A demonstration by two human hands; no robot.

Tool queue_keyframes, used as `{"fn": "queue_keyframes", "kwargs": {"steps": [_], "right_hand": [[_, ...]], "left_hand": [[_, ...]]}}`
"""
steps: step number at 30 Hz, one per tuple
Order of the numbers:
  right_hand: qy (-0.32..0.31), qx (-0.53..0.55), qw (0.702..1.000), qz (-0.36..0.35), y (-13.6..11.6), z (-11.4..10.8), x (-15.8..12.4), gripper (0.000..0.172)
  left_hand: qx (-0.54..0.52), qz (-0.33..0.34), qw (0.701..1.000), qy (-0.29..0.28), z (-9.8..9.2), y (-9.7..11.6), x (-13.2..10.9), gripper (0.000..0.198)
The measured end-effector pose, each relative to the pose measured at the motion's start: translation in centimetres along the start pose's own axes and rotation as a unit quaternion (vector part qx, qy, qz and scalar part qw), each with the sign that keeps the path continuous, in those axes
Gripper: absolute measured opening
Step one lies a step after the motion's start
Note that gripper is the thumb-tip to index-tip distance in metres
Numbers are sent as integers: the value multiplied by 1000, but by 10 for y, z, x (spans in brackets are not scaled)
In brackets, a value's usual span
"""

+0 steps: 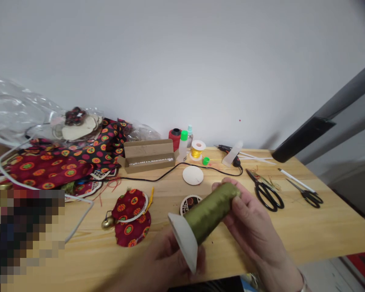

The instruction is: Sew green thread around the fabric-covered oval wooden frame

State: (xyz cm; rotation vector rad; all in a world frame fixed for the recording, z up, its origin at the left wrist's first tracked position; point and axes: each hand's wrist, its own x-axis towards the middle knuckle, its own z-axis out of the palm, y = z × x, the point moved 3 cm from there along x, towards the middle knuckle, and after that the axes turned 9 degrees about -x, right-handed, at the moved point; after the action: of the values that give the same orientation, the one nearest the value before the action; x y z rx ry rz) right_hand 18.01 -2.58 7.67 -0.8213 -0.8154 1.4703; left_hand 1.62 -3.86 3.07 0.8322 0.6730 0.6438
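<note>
Between my two hands is a tube covered in olive-green satin [211,213], tilted, with a white disc [184,241] at its lower left end. My left hand [173,253] grips the disc end from below, its fingertips partly hidden behind the disc. With thumb and fingers, my right hand [251,221] pinches the upper right end of the tube. A small round lattice piece [190,202] lies just behind the tube, partly covered by it. Farther back sits a white oval disc [192,175]. To the left lie red flowered fabric rounds [130,225] with a brass bell [108,222].
Black-handled scissors [266,194] and a smaller pair [307,194] lie at the right. A glue gun [228,151] rests at the back, its black cord [146,179] crossing the table. Nearby stand a yellow thread spool [197,152], a green-capped bottle [183,148] and a cardboard box [149,154].
</note>
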Motion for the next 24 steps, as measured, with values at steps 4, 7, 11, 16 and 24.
{"fn": "queue_keyframes", "kwargs": {"steps": [4,7,11,16,24], "right_hand": [[12,-25,999,-26,-5,-10,5,26],[29,-66,995,-63,-12,-22,11,25],[24,-157,981,-113,-23,-39,12,28],[-36,-205,974,-94,-41,-50,1,33],[106,-150,962,-204,-63,-66,-2,32]], "left_hand": [[49,-13,998,27,-8,-4,-5,39],[77,-16,997,15,-13,-1,-10,43],[22,-37,999,13,-22,6,-17,38],[-124,21,991,43,-29,18,-22,32],[-68,-7,996,65,-28,13,-27,36]]}}
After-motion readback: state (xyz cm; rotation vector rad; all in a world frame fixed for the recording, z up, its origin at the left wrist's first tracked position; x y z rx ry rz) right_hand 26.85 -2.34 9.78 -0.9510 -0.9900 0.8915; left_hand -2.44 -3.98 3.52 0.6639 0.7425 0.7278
